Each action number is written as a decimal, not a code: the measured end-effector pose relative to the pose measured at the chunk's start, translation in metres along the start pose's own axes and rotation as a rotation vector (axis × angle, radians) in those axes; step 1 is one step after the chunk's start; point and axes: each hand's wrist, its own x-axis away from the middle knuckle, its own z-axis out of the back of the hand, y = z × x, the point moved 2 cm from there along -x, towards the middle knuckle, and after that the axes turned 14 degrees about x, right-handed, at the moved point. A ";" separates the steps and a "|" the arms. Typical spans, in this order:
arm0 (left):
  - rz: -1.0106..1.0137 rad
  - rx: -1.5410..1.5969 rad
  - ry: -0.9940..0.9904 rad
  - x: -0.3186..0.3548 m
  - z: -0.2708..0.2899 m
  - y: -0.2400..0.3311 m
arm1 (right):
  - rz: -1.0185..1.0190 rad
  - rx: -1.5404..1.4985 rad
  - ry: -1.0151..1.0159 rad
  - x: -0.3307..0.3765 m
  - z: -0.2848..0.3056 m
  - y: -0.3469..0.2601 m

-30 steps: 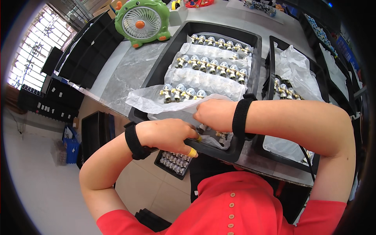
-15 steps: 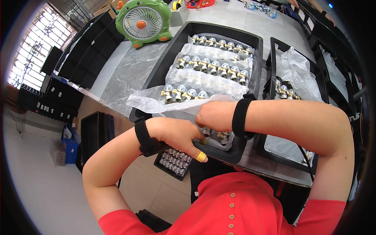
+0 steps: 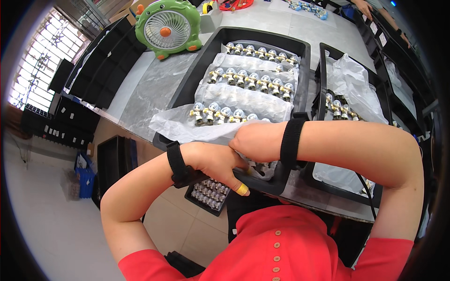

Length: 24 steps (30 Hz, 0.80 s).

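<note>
Vs 0.5 s ago: barely any change. Left hand [image 3: 213,161] has shifted slightly toward the near rim of the black tray [image 3: 197,75], thumb with the yellow nail pointing down over the rim; right hand [image 3: 255,140] stays put, crossed over just beyond the left one, both at the tray's near end. Both wrists wear black straps. Grip: both hands are curled and pressed onto the near edge of the white plastic sheet [image 3: 187,129] that lines the tray, but the fingertips are hidden under the knuckles, so I cannot tell whether either is actually clamped on the sheet or on a figurine. Sheet drapes over the tray's near-left corner. Small figurines [image 3: 222,113] stand in three rows on the sheet: nearest row just beyond the right hand, middle and far rows further back. Second black tray [image 3: 323,89] sits touching on the right, with crumpled white plastic and a few more figurines inside. Surface: grey marbled tabletop [image 3: 154,89]. Green fan [image 3: 168,28] with a round white grille and orange hub stands at the far left of the table. Below the table edge, a smaller tray of figurines [image 3: 206,194] near the floor. Room: pale tiled floor, stacks of black trays [image 3: 91,65] at left, barred window at far left.
</note>
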 end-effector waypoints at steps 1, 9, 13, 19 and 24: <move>-0.012 -0.012 0.005 -0.003 -0.002 -0.005 | 0.007 -0.006 0.025 0.006 0.004 -0.002; 0.022 -0.173 0.086 0.008 0.004 0.013 | -0.150 -0.335 0.188 0.124 0.066 -0.009; -0.065 -0.267 0.227 0.022 -0.005 0.026 | -0.480 -0.092 0.085 0.204 0.040 0.015; -0.148 -0.376 0.244 0.027 -0.018 0.103 | -0.794 0.133 -0.398 0.295 -0.057 0.028; -0.550 -0.161 0.254 -0.005 -0.027 0.157 | -0.857 0.233 -0.446 0.313 -0.112 0.034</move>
